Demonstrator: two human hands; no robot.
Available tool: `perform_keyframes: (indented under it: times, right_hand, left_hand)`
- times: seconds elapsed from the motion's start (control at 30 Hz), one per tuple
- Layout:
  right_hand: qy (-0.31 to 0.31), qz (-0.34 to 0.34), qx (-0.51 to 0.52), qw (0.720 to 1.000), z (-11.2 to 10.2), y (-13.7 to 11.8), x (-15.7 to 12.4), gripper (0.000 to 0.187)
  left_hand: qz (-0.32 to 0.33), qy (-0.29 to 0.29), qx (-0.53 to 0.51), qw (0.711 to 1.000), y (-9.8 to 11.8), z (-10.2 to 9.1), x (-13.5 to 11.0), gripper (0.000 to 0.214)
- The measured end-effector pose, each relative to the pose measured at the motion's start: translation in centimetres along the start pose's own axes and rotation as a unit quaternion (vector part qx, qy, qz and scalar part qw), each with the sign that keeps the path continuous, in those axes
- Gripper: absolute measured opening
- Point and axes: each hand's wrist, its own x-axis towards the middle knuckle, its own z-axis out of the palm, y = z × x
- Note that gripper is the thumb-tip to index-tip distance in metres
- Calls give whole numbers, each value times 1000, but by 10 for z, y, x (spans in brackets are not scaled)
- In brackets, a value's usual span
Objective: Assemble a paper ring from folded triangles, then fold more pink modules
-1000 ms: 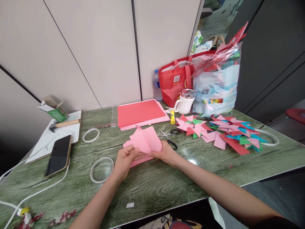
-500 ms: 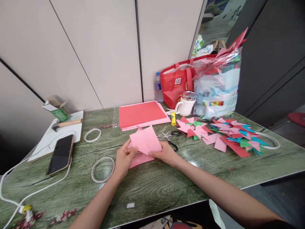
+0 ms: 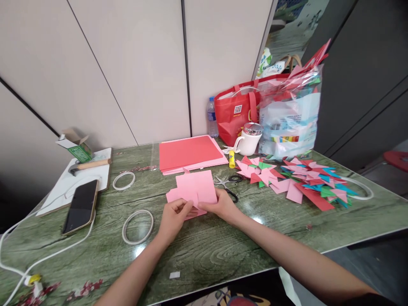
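Observation:
Between my two hands is a pink sheet of paper with a crease down its middle, held up over the table. My left hand pinches its lower left edge. Thumb on top, my right hand grips the lower right corner. More pink paper lies beneath and to the left, partly hidden by the sheet and my fingers. Just beyond my right hand lie black-handled scissors with their blades apart.
Red and pink sheets are stacked behind. Folded paper pieces pile up at right, near a glue stick, a white mug and a red bag. Tape rolls, a phone and a hammer lie left.
The pink sheet has turned from tilted to nearly square with my view. My left hand has slid right along its lower edge, showing more of the paper beneath. My right hand stays put.

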Motion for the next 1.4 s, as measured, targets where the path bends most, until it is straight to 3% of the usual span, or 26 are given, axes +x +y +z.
perform_keyframes:
  times: [0.17,0.43,0.6,0.8,1.0,1.23,1.4]
  right_hand:
    - [13,-14,138,990,-3,2,2,40]
    - [-1,-48,42,998,-2,5,1,23]
    - [-26,-40,25,999,3,-1,-3,21]
    - [-40,-44,2,998,3,-2,-3,19]
    - [-74,-34,14,997,2,-2,-3,23]
    - [-92,-47,-22,994,0,3,-5,31]
    - [-73,-83,-58,992,0,7,-4,15]
  left_hand:
    - [10,45,3,999,8,-7,4,26]
    - [46,67,-56,995,6,-9,6,33]
    - [97,33,-53,993,2,-11,8,28]
    - [103,13,-68,992,5,-11,6,34]
    - [119,61,35,990,1,-16,9,6]
    - [77,75,48,993,-2,-18,10,26]
    - [88,61,31,994,-6,-19,11,30]
